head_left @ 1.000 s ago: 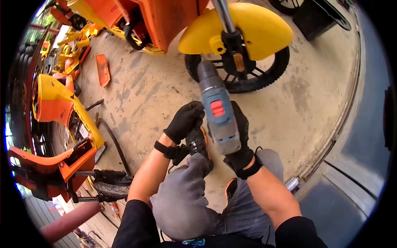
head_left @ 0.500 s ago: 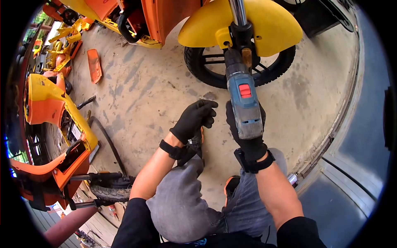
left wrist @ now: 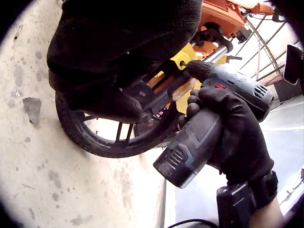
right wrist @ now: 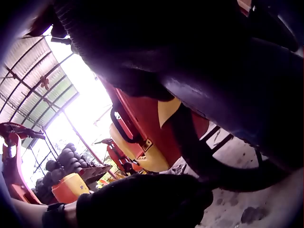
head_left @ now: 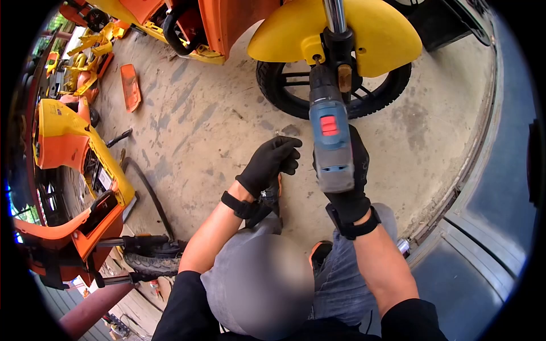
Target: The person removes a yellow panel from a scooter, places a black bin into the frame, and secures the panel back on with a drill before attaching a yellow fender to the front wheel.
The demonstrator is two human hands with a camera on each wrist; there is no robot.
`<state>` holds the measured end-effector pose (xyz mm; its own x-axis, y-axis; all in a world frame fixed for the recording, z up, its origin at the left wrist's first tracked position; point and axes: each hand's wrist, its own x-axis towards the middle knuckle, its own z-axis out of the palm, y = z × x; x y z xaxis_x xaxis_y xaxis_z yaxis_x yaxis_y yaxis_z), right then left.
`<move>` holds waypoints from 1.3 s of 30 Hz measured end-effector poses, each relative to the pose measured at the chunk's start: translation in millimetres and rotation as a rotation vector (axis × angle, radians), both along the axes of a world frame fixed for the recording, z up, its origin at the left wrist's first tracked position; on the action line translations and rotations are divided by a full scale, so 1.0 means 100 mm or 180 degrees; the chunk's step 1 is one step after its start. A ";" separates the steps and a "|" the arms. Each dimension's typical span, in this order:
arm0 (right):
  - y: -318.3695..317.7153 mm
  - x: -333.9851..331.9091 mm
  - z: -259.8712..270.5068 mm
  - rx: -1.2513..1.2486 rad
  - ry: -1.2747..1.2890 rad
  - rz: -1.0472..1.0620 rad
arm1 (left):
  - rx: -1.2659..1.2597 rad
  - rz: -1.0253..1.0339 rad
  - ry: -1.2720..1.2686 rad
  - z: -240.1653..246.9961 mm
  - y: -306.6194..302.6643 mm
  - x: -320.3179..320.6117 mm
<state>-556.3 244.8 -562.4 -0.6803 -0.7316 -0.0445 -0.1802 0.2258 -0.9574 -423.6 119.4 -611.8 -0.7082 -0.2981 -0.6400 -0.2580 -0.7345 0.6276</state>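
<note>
The right hand point(head_left: 356, 170), in a black glove, grips a blue-grey cordless drill point(head_left: 331, 133) by its handle. In the head view the drill's front end meets the bolt hole of the yellow front fender point(head_left: 389, 34), beside the fork leg point(head_left: 335, 17). The left wrist view shows the gloved right hand point(left wrist: 237, 128) round the drill's handle, its battery point(left wrist: 175, 161) below. The gloved left hand point(head_left: 268, 165) is held in the air left of the drill with bent fingers; whether it pinches something small cannot be seen.
Behind the fender is the black front wheel point(head_left: 278, 91). Orange and yellow body panels point(head_left: 62, 133) and another tyre point(head_left: 151, 264) stand at the left. One orange panel point(head_left: 130, 88) lies on the concrete. A black bin point(head_left: 438, 25) is at the upper right, a blue-grey metal surface point(head_left: 466, 278) at the right.
The drill has moved right from the fender's lower left edge and its front end has come up to the fender's bolt hole. The left hand has shifted slightly right.
</note>
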 end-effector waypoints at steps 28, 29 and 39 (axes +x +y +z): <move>0.06 -0.02 0.17 -0.0018 0.0585 0.0022 | -0.0201 0.0950 0.0755 0.41 -0.40 -0.50; 0.07 -0.03 0.17 -0.0045 0.0452 0.0023 | -0.0208 0.0953 0.0769 0.39 -0.44 -0.53; 0.14 -0.05 0.19 -0.0070 0.0378 0.0032 | 0.0637 0.0659 0.1851 0.46 -0.58 -0.95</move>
<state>-561.1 258.6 -543.4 -0.6724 -0.7384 0.0522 -0.2948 0.2025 -0.9339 -518.9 61.0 -566.1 -0.8966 -0.3804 -0.2267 0.2422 -0.8499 0.4681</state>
